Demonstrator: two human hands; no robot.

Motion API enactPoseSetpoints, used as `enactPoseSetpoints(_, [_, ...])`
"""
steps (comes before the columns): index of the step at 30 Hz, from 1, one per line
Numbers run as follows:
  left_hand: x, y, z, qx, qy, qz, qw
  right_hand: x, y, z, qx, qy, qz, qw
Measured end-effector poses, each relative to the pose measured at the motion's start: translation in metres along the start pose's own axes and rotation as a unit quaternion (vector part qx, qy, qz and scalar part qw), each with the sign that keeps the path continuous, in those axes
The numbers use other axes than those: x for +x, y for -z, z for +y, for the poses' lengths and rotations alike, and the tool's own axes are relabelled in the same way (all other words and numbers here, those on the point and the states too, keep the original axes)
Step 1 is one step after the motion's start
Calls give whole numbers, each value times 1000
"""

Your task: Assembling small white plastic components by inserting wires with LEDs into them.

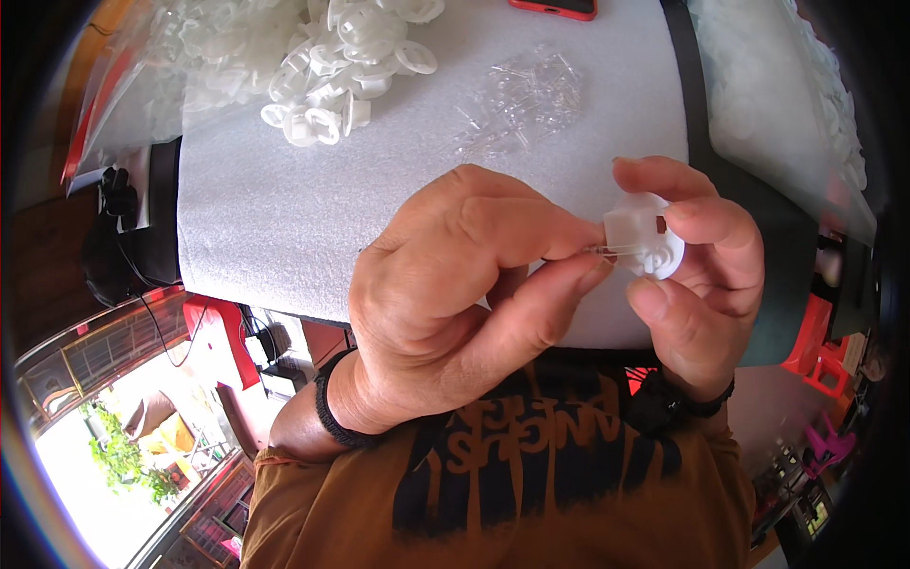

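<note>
My right hand point(711, 261) holds a small white plastic holder point(624, 228) by its round rim, between thumb and fingers. The holder has a round base, a boxy block and a small reddish-brown spot beside the block. From the left, my left hand point(445, 284) pinches a thin-leaded part, apparently a small LED point(616, 250), between thumb and forefinger. Its leads stretch to the holder's face; whether they enter a hole there cannot be told. Both hands are raised above the front part of the table, close together. My fingertips cover the LED's other end.
A white foam sheet point(275, 209) covers the table. On it lie a heap of white plastic holders point(351, 66) at the back left and clear thin-leaded LEDs point(531, 100) at back centre. A red-edged phone point(559, 8) is behind them. Plastic bags point(777, 95) with white parts stand right and left.
</note>
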State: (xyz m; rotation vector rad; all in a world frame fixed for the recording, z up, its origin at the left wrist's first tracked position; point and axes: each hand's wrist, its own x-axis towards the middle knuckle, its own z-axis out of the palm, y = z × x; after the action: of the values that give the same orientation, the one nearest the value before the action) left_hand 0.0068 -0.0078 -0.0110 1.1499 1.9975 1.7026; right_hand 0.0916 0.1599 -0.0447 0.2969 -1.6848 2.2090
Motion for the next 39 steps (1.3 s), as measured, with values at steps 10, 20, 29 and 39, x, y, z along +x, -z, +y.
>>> enactPoseSetpoints(10, [-2,-1,1,-13,-19,17,1000,0,-1,1,11,-19,10,1000])
enactPoseSetpoints(20, [-3,2,-2,-7,24,9,1000,-2,1,3,-99,35,-9,994])
enactPoseSetpoints(29, [-1,-4,-8,-10,-27,15,999,-3,1,-1,-171,31,-32,984])
enactPoseSetpoints(39, [-3,-2,-9,47,-28,39,998,-2,-6,-6,-144,-1,-5,990])
